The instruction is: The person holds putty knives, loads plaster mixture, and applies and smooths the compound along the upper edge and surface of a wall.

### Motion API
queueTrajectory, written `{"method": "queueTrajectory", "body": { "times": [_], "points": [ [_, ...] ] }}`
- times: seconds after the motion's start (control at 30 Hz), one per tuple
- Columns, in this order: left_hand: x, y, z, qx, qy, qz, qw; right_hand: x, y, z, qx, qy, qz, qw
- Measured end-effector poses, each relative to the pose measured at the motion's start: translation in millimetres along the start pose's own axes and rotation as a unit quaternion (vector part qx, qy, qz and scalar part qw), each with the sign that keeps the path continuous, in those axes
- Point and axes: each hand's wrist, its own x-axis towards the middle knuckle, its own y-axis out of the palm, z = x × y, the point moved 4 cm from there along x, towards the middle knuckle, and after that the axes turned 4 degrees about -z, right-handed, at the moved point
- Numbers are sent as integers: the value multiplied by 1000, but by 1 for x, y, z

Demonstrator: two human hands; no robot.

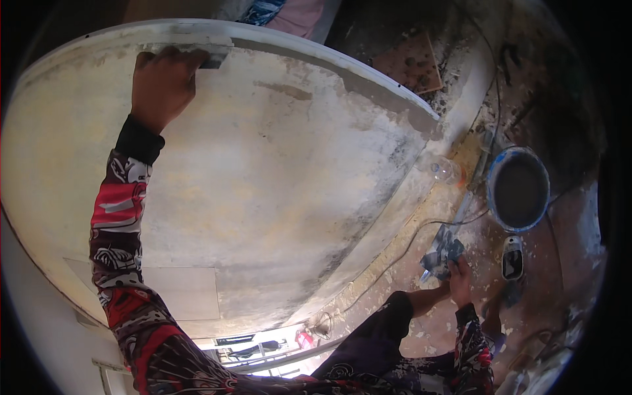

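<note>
High at the upper left, my left hand (163,87) is closed around a flat scraper (212,60). Its dark, smeared blade lies against the wall (257,158) just below a white edge strip (191,27). A band of grey plaster (368,85) runs along that strip to the right of the blade. Lower right, my right hand (460,282) grips a flat plate (437,255) with dark grey plaster on it, held well away from the wall. The fingers partly cover the plate, so its handle is hidden.
A blue-rimmed bucket (518,191) of grey paste stands on the right. Beside it are a clear plastic bottle (446,171), a loose cable (421,227) and a dark oblong thing with a pale rim (512,259). A reddish board (415,66) lies beyond, among rubble.
</note>
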Motion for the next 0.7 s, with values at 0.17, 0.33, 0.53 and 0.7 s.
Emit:
{"method": "queueTrajectory", "body": {
  "times": [0.17,0.33,0.53,0.7],
  "points": [
    [-7,-10,-18,-58,53,-133,988,-1,6,7,75,-10,-3,997],
    [11,11,-37,-19,103,-221,970,-2,7,7,89,-2,-15,996],
    [10,39,-49,40,90,-201,975,-4,4,14,-18,9,-8,1000],
    [1,34,-50,30,115,-186,975,1,-1,1,23,2,-8,1000]
  ]
}}
